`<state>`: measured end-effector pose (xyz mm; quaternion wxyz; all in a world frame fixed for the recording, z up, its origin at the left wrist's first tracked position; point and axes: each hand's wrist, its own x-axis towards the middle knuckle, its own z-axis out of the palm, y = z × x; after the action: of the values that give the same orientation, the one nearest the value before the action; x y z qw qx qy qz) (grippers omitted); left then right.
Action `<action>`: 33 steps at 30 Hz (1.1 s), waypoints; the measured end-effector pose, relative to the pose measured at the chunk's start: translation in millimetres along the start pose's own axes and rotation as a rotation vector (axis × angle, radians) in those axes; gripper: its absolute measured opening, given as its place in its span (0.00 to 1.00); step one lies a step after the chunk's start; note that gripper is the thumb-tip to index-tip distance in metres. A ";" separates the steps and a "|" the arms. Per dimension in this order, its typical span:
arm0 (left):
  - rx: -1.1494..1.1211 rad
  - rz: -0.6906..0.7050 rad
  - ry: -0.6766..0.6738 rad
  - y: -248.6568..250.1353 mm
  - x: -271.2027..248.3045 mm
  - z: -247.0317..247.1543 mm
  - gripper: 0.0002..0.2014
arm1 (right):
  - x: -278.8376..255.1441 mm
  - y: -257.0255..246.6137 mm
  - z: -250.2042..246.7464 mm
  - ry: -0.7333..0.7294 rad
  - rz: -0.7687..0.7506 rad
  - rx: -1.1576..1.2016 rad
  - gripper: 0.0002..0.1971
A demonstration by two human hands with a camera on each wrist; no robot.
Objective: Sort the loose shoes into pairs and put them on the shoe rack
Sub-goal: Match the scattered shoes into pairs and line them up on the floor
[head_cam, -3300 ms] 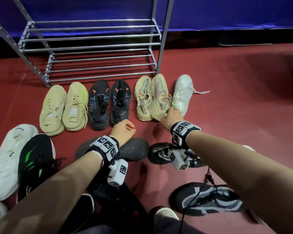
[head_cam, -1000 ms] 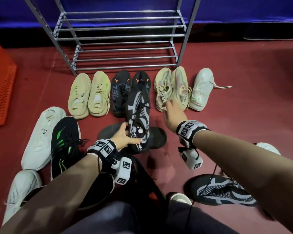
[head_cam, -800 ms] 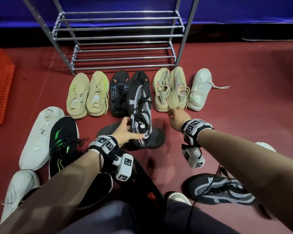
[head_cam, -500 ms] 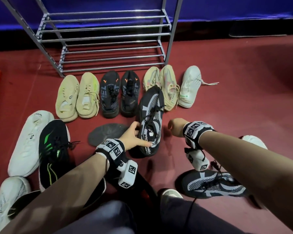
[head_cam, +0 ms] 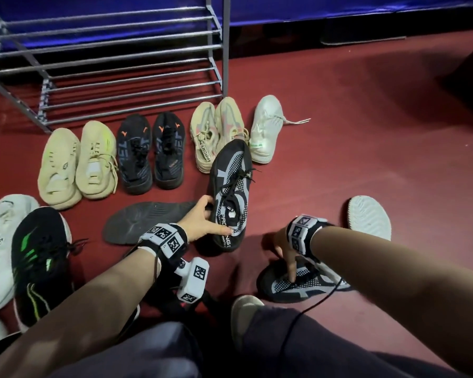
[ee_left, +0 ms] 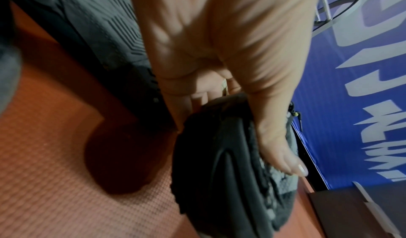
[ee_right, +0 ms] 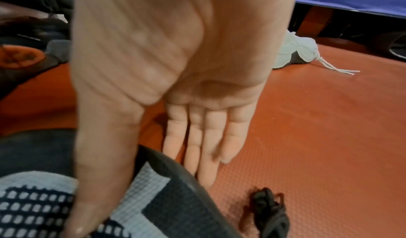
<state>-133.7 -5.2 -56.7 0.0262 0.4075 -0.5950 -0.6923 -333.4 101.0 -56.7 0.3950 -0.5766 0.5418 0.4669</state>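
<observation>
My left hand grips the heel of a black-and-grey knit shoe, toe pointing away; in the left wrist view its dark sole sits under my thumb, off the floor. My right hand reaches down to the matching black-and-grey shoe on the floor by my right knee. In the right wrist view the thumb presses on that shoe's knit upper and the fingers are straight beside its edge. The metal shoe rack stands at the back, with no shoes on the shelves in view.
In front of the rack lie a beige pair, a black pair with orange marks, a tan pair and one white shoe. A loose insole, a black-green shoe, white shoes and an upturned white shoe surround me.
My left hand has carried the black-and-grey shoe rightward, off the insole. My right hand has left the tan pair and come down onto the matching shoe near my knee.
</observation>
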 end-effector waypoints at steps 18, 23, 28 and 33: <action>-0.118 0.023 0.274 -1.8 -21.2 -36.6 0.34 | -27.6 50.9 -61.1 0.502 -0.068 1.007 0.07; -0.241 -0.006 0.349 -4.2 -37.5 -61.1 0.32 | -25.0 37.6 -96.5 0.897 -0.105 1.538 0.08; -0.216 -0.097 0.317 -19.4 -53.5 -66.8 0.33 | -13.3 14.9 -125.4 1.002 -0.064 1.606 0.18; -0.180 -0.134 0.211 -18.5 -55.4 -60.5 0.40 | -12.9 10.3 -132.8 0.997 0.030 1.471 0.25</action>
<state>-52.5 -19.5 -40.4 0.0787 0.5129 -0.4959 -0.6963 -328.7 -24.4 -10.3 0.3775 -0.3059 0.8211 -0.2996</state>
